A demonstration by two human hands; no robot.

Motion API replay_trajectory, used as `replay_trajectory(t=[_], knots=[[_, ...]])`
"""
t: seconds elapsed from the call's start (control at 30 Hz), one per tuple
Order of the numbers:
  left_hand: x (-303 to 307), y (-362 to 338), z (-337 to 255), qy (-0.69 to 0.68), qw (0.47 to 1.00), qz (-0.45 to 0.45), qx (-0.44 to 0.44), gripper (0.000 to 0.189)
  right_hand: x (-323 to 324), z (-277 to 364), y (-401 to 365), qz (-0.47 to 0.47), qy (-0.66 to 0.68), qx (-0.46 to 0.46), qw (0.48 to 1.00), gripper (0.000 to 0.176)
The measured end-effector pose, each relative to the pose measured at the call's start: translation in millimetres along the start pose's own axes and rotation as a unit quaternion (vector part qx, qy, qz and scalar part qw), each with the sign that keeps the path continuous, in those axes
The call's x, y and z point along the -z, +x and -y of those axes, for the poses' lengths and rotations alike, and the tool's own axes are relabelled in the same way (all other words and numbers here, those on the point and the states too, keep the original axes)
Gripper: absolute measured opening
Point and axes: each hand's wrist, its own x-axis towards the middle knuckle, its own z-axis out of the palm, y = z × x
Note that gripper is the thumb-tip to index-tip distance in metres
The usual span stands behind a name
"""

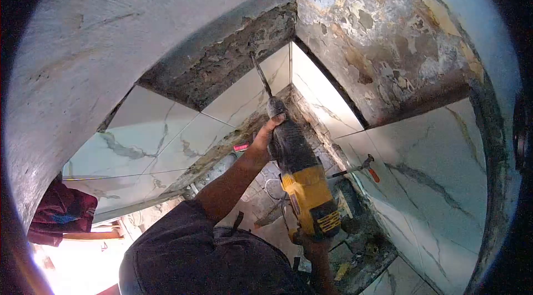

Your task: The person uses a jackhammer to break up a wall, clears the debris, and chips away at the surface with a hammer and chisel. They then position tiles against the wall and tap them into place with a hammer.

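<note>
A yellow and black rotary hammer [311, 189] slants upward in front of me, its body coated with grey dust. Its long chisel bit [262, 77] points up at the rough bare strip of wall [222, 62] above the white tiles; whether the tip touches cannot be made out. My left hand [270, 132] is wrapped around the front of the tool just below the chuck. At the rear handle, my right hand [302, 241] is closed, mostly hidden behind the yellow housing.
Marbled white tiles [183, 131] cover both walls of the corner. Bare patchy plaster [383, 45] shows at upper right. An orange-handled tool [373, 173] is by the right wall. A small red object [240, 147] lies low in the corner. Dark red cloth [64, 209] hangs at left.
</note>
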Motion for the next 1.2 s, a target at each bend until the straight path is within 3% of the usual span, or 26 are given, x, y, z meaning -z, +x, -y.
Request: replay_trajectory(t=[0.07, 0.17, 0.27, 0.3, 0.37, 0.4, 0.5, 0.57, 0.6, 0.67, 0.7, 0.77, 0.9, 0.97, 1.0, 1.07, 1.2], knots=[[11.3, 12.6, -5.3, -0.044, 0.997, 0.056, 0.001, 0.04, -7.4, 13.9, 4.9, -0.029, 0.002, 0.047, 0.999, 0.065], [1.0, 7.2, -14.9, -0.036, 0.998, 0.05, 0.003, 0.042, -8.5, 46.6, -1.3, 0.052, -0.106, 0.048, 0.992, 0.06], [2.2, 1.2, -5.6, -0.029, 1.0, -0.011, -0.003, 0.043, -8.4, 30.2, -12.1, 0.053, -0.073, 0.017, 0.996, 0.06], [-1.4, -1.3, -3.5, -0.021, 1.0, 0.006, -0.008, 0.043, -7.0, 20.3, -17.0, 0.054, -0.074, 0.018, 0.996, 0.06], [-1.2, -0.1, 1.8, -0.03, 0.999, 0.024, 0.018, 0.041, -6.3, 12.9, -27.2, -0.042, -0.156, 0.125, 0.979, 0.036], [-0.8, -0.6, 4.6, -0.039, 0.997, 0.045, 0.046, 0.039, -3.3, 17.3, -29.1, -0.04, -0.158, 0.124, 0.979, 0.036], [-12.2, -4.0, 3.6, -0.039, 0.998, 0.044, 0.033, 0.039, 3.4, 30.3, -29.2, 0.012, -0.226, 0.059, 0.972, 0.04], [-13.0, -1.6, 2.8, -0.046, 0.998, 0.036, 0.022, 0.039, -4.0, 24.2, -23.2, -0.057, -0.068, 0.102, 0.991, 0.047], [-8.0, 2.4, 3.2, -0.036, 0.999, 0.017, 0.015, 0.037, -4.9, 16.8, -18.3, -0.058, -0.068, 0.102, 0.991, 0.047], [-5.5, 6.2, 2.6, -0.026, 1.0, -0.002, 0.007, 0.036, -4.6, 9.4, -10.4, -0.03, 0.11, -0.032, 0.993, 0.064], [-6.5, 6.2, 2.4, -0.023, 1.0, -0.008, 0.004, 0.036, -2.3, 12.0, -10.7, -0.03, 0.11, -0.033, 0.993, 0.064], [-10.0, 5.3, 2.3, -0.021, 1.0, -0.012, 0.003, 0.037, 4.0, 20.3, -11.2, -0.032, -0.046, 0.069, 0.996, 0.068], [-4.0, 11.3, 3.7, -0.049, 0.999, 0.004, 0.013, 0.039, 7.9, 23.0, -3.8, -0.025, -0.027, 0.013, 0.999, 0.072], [-4.0, 14.1, 5.2, -0.05, 0.999, -0.001, 0.016, 0.04, 14.6, 39.4, -0.1, 0.017, -0.131, 0.037, 0.991, 0.073], [-9.4, 12.4, 4.0, -0.05, 0.999, -0.006, 0.006, 0.04, 15.7, 35.8, 0.1, 0.017, -0.132, 0.037, 0.99, 0.073], [-12.7, 14.2, 3.5, -0.051, 0.999, -0.01, -0.005, 0.041, 16.8, 33.1, 1.6, 0.007, 0.022, 0.006, 1.0, 0.075], [-6.6, 24.0, 7.3, -0.051, 0.999, -0.002, -0.013, 0.04, 21.3, 45.6, 7.5, 0.0, 0.013, 0.021, 1.0, 0.076]])
